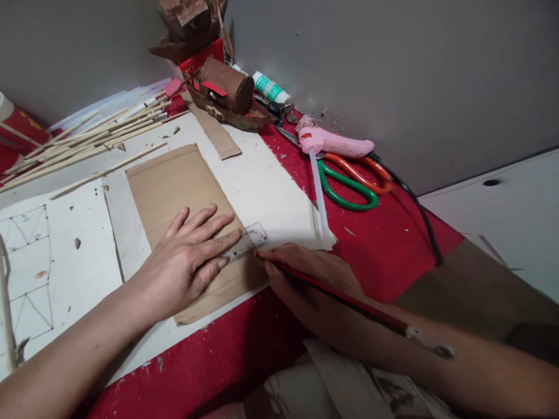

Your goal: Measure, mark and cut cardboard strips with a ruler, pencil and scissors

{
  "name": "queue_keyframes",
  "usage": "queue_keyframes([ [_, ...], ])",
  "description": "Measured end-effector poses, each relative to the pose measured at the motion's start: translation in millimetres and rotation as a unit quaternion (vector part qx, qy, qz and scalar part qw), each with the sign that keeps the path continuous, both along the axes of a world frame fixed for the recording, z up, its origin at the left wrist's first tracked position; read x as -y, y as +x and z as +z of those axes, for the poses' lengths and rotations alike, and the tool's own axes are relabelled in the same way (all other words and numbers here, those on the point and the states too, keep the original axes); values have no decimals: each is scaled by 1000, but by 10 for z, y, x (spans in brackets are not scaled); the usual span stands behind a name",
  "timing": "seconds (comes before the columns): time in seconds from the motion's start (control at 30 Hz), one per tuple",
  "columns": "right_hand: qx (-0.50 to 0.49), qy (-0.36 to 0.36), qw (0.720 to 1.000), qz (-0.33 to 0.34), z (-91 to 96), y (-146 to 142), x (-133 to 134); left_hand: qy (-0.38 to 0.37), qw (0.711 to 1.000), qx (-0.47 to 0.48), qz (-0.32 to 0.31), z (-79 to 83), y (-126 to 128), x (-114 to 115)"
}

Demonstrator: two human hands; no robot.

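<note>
My left hand lies flat with its fingers spread on a piece of brown cardboard. Its thumb and index finger press on a clear plastic ruler, which crosses the cardboard and sticks out past its right edge. In my right hand is a red and black pencil, pinched near its point. The pencil's point is at the lower edge of the ruler, near the cardboard's right edge; the exact contact is too small to tell. Most of the ruler's left part is hidden under my left hand.
A white sheet lies beneath the cardboard on a red tabletop. Wooden sticks lie at the back left. Behind stand a brown model boat, a pink glue gun and scissors with green and orange handles. A drawn truss pattern shows at left.
</note>
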State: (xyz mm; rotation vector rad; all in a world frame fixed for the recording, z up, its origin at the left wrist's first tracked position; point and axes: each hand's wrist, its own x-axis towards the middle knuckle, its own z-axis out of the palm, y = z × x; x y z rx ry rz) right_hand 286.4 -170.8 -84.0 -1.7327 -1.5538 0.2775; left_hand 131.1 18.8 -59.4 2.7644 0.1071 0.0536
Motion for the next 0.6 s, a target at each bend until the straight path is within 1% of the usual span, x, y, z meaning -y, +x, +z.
queue_keyframes([
  [0.17, 6, -11, 998, -55, 43, -6, 11, -5, 1000, -6, 3, 7, 0, -2],
  [0.33, -54, -6, 994, -99, 181, -23, 28, -18, 1000, -18, 7, 26, 9, -2],
  [0.47, -114, 39, 985, -125, 210, -35, 64, -20, 999, -29, 20, 68, -13, 7],
  [0.53, -134, 60, 980, -133, 204, -43, 83, -6, 999, -35, 28, 100, -50, 7],
  [0.6, -151, 67, 977, -133, 194, -50, 100, 14, 998, -38, 39, 134, -111, 5],
])
